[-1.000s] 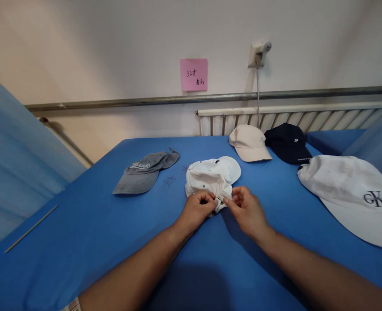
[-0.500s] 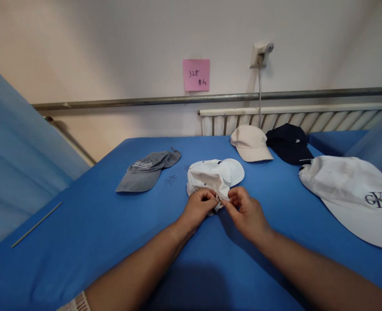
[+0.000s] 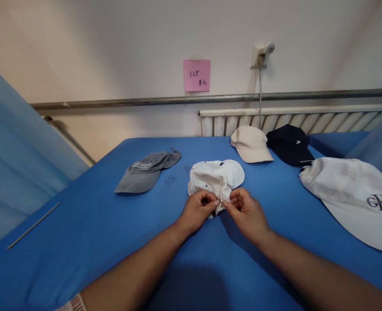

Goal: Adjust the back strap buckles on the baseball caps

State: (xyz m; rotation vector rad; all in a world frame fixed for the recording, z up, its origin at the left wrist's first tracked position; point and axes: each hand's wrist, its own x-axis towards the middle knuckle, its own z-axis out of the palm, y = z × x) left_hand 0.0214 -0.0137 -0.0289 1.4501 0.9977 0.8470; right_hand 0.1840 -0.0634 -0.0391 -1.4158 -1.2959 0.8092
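Note:
A white baseball cap [image 3: 210,175] with a small dark emblem lies on the blue cover, its brim pointing to the far right and its crown crumpled. My left hand [image 3: 197,211] pinches the cap's near edge between thumb and fingers. Just to the right, my right hand [image 3: 246,211] grips the same edge, thumb close to the left thumb. A small brassy spot shows between the thumbs, too small to name. My fingertips hide part of that edge.
A grey cap [image 3: 142,172] lies to the left. Toward the back right are a cream cap [image 3: 250,142] and a navy cap [image 3: 289,142]; a larger white cap [image 3: 349,181] is nearer. A thin stick [image 3: 33,225] lies far left. Behind stands a radiator [image 3: 294,119].
Both hands keep hold of the cap's near edge. The thumbs have shifted slightly, and a small brassy spot now shows between them. The other caps stay in place.

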